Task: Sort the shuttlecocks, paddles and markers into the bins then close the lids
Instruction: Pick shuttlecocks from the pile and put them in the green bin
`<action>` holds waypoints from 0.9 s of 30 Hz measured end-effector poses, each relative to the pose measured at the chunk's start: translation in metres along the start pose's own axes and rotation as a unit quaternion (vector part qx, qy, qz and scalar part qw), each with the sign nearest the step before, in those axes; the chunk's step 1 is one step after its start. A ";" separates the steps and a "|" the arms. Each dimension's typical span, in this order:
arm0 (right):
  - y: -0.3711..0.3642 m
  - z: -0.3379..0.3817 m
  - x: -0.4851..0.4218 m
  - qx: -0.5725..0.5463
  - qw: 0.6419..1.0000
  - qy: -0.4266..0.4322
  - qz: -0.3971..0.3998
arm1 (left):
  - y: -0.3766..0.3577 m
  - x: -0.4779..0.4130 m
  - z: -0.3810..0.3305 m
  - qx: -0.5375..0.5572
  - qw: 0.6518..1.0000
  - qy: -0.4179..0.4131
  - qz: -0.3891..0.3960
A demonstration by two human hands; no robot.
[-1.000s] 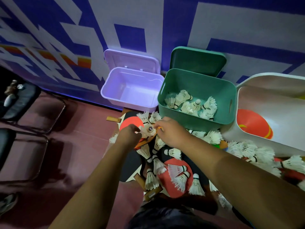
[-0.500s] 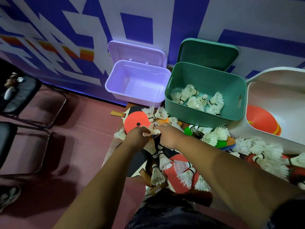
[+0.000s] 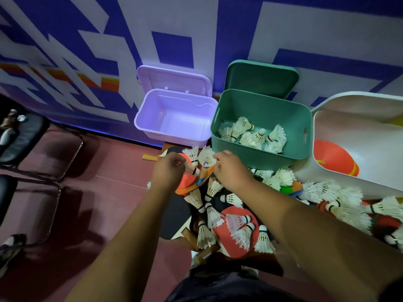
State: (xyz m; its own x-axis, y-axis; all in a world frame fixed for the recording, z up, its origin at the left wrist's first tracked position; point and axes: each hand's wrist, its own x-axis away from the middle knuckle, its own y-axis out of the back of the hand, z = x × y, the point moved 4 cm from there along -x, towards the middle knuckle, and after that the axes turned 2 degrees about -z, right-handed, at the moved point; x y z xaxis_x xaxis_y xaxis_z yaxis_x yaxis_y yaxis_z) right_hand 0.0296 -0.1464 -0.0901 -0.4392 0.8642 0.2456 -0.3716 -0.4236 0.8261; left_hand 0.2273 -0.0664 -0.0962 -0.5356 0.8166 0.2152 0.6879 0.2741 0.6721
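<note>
Three open bins stand against the wall: an empty purple bin, a green bin holding several shuttlecocks, and a white bin holding an orange marker disc. In front of them lies a pile of white shuttlecocks, red and black paddles and markers. My left hand and my right hand grip opposite edges of an orange marker disc, which is tilted. Two shuttlecocks rest on it between my hands.
The purple lid and green lid lean open against the blue-and-white wall. Black chairs with metal frames stand on the red floor at the left. A shoe shows at the lower left.
Both hands have moved slightly toward the bins, and the orange disc between them has tilted up from lying flat. The shuttlecocks on it shifted with it.
</note>
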 end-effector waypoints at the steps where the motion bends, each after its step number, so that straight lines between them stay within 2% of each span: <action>1: 0.008 0.001 0.002 -0.008 1.000 0.003 -0.013 | 0.005 -0.001 -0.009 0.014 1.000 -0.017 -0.008; 7: 0.058 -0.001 0.016 -0.037 0.995 0.047 -0.081 | 0.020 -0.007 -0.071 0.050 0.994 -0.092 -0.027; 12: 0.092 -0.018 0.028 -0.031 0.990 0.076 -0.116 | 0.013 -0.019 -0.122 0.071 0.987 -0.146 -0.004; 16: 0.121 -0.049 0.036 -0.057 0.979 0.025 -0.192 | -0.004 -0.029 -0.159 0.055 0.984 -0.172 0.000; 19: 0.144 -0.077 0.042 -0.084 0.966 -0.048 -0.241 | -0.021 -0.037 -0.180 0.039 0.979 -0.202 0.009; 23: 0.168 -0.111 0.049 -0.116 0.945 -0.131 -0.277 | -0.045 -0.044 -0.194 0.017 0.976 -0.216 0.031; 27: 0.178 -0.133 0.056 -0.131 0.933 -0.160 -0.296 | -0.064 -0.048 -0.192 -0.004 0.975 -0.213 0.062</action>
State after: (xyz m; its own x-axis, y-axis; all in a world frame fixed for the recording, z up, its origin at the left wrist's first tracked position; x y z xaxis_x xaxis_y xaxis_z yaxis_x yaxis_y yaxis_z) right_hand -0.1701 -0.2095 0.0032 0.1566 0.9868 -0.0408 -0.6769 0.1373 0.7232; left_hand 0.1151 -0.2206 -0.0131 -0.1950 0.9806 -0.0178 0.7302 0.1572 0.6649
